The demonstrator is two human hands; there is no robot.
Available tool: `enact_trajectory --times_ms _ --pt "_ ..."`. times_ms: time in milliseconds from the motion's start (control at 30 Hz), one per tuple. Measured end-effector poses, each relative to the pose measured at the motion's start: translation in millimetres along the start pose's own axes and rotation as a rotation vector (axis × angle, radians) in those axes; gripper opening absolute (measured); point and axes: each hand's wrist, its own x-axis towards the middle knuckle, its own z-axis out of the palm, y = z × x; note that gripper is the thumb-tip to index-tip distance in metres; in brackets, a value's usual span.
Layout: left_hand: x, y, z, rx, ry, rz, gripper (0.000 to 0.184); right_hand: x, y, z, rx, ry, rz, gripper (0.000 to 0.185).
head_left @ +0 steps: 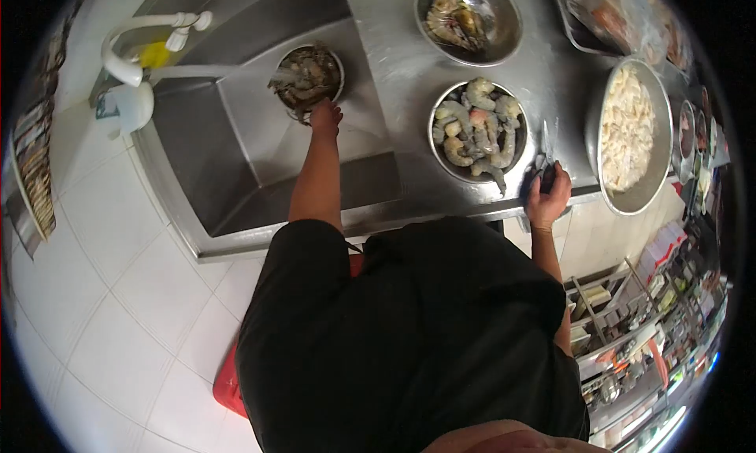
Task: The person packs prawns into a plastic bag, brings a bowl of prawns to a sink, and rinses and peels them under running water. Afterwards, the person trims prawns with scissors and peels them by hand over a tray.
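My left hand (325, 117) reaches into the sink (272, 150), at the near rim of a bowl (342, 73) of dark, unpeeled shrimp (305, 73). Its fingers look curled; what they grip is hidden. On the steel counter, my right hand (549, 198) is closed around the dark handles of a pair of scissors (543, 166), whose blades point away from me. Left of the scissors stands a steel bowl (433, 130) of grey, peeled-looking shrimp (478, 130). Behind it, another steel bowl (504, 29) holds a few shell-on shrimp or shells (453, 24).
A large steel basin (663, 165) of pale, whitish pieces stands right, near the counter edge. Beyond it lie a tray (579, 27) and plastic bags (618, 16) with pinkish contents. A white faucet (118, 55) rises left of the sink. A red seat (228, 382) shows beneath me.
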Motion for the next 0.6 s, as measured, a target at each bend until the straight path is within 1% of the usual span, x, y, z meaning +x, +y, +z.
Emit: enact_trajectory --times_ms 133,167,267,300,400,433,500,567,600 --pt "-52 24 59 -0.004 -0.087 0.091 0.015 3 -3 -3 0.002 0.001 -0.007 0.054" --pt "-63 29 68 0.014 -0.123 0.169 0.016 4 -3 -3 -0.006 -0.015 0.008 0.055" --pt "-115 52 92 0.167 -0.115 0.348 0.017 3 -1 -3 -0.018 -0.019 0.006 0.055" --pt "-134 57 97 0.17 -0.174 0.395 0.019 3 0 -4 -0.02 -0.011 -0.006 0.055" --pt "-189 62 115 0.241 -0.375 0.381 0.018 3 -2 -5 -0.01 -0.013 0.005 0.056" --pt "-207 60 123 0.302 -0.389 0.348 0.019 4 -2 -5 -0.014 0.009 -0.024 0.055" --pt "-232 51 137 0.316 -0.402 0.343 0.02 4 -2 -8 -0.009 0.012 -0.011 0.055" --pt "-261 55 154 0.277 -0.529 0.217 0.021 2 -4 -6 0.021 0.002 0.005 0.053" --pt "-269 50 159 0.368 -0.526 0.266 0.02 3 -7 -7 0.054 -0.006 0.013 0.052"
